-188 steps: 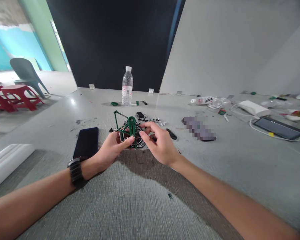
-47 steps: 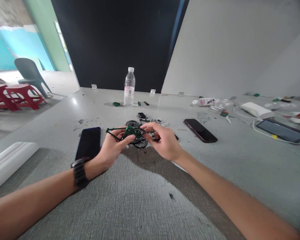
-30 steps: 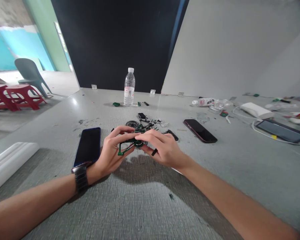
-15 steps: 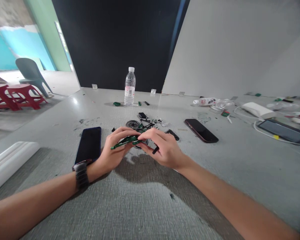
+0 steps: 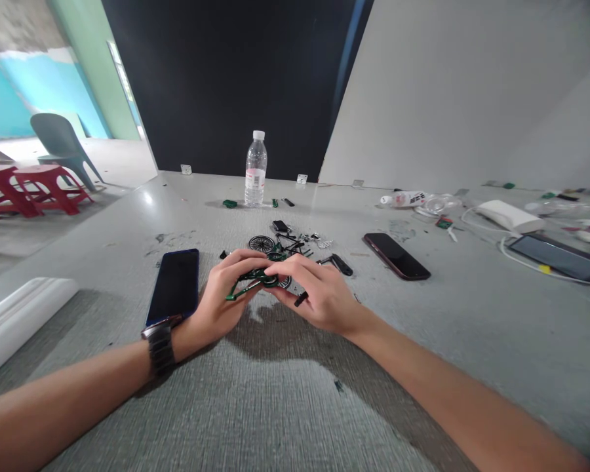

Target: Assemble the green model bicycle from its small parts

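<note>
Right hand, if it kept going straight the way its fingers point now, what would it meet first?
Probably the left hand: the right hand points left across the small green model bicycle frame that both hands grip, fingertips nearly touching. Depth is hard to judge.

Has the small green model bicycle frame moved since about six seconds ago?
Yes. The green model bicycle frame stood upright then; now it lies low between both hands, nearer the dark blue phone.
</note>
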`<action>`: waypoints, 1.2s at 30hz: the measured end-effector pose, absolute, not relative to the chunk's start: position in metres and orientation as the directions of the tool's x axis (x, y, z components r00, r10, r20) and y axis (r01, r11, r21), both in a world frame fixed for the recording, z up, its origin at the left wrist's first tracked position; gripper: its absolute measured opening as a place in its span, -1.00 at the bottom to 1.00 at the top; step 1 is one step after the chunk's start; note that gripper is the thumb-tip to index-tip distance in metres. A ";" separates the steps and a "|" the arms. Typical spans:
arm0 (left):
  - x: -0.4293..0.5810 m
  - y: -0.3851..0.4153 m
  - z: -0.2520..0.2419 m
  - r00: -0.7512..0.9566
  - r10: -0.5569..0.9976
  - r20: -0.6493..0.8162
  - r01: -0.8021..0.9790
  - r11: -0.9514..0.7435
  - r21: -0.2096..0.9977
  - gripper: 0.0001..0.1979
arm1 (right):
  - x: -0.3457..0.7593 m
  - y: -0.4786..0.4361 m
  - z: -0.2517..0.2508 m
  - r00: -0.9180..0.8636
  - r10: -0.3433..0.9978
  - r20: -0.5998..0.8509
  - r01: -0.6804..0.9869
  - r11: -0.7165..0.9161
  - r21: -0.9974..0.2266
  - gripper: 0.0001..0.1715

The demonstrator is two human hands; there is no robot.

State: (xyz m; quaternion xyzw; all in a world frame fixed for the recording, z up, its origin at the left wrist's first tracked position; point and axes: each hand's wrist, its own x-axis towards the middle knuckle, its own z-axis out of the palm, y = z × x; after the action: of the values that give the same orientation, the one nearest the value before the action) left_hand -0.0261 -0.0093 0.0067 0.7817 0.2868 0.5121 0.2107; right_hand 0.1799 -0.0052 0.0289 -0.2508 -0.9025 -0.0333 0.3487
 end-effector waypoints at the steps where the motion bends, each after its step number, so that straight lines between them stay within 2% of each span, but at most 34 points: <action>1: -0.027 -0.010 0.007 0.317 0.658 0.683 0.234 -0.752 0.616 -0.75 | 0.180 -0.005 0.029 -0.628 0.443 0.639 0.483 0.867 -0.126 -0.73; 4: -0.027 -0.010 0.007 0.335 0.635 0.696 0.226 -0.772 0.595 -0.71 | 0.181 -0.005 0.029 -0.634 0.457 0.624 0.506 0.855 -0.113 -0.77; 9: -0.025 -0.011 0.010 0.334 0.656 0.677 0.258 -0.755 0.603 -0.78 | 0.183 -0.005 0.027 -0.651 0.400 0.645 0.520 0.854 -0.005 -0.88; 19: -0.025 -0.013 0.014 0.333 0.679 0.655 0.298 -0.734 0.610 -0.79 | 0.184 -0.002 0.028 -0.628 0.369 0.685 0.549 0.834 0.053 -0.94; 24: -0.024 -0.014 0.016 0.330 0.678 0.657 0.299 -0.735 0.609 -0.80 | 0.184 -0.002 0.026 -0.627 0.394 0.672 0.553 0.833 0.027 -0.92; 36: -0.025 -0.014 0.017 0.356 0.702 0.617 0.317 -0.712 0.626 -0.81 | 0.180 -0.004 0.029 -0.587 0.469 0.660 0.486 0.856 -0.176 -0.92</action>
State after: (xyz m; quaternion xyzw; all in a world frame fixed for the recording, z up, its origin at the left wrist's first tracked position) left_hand -0.0245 -0.0141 0.0170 0.7976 0.3193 0.4690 0.2049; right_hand 0.1804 -0.0036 0.0286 -0.2679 -0.8908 -0.0117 0.3668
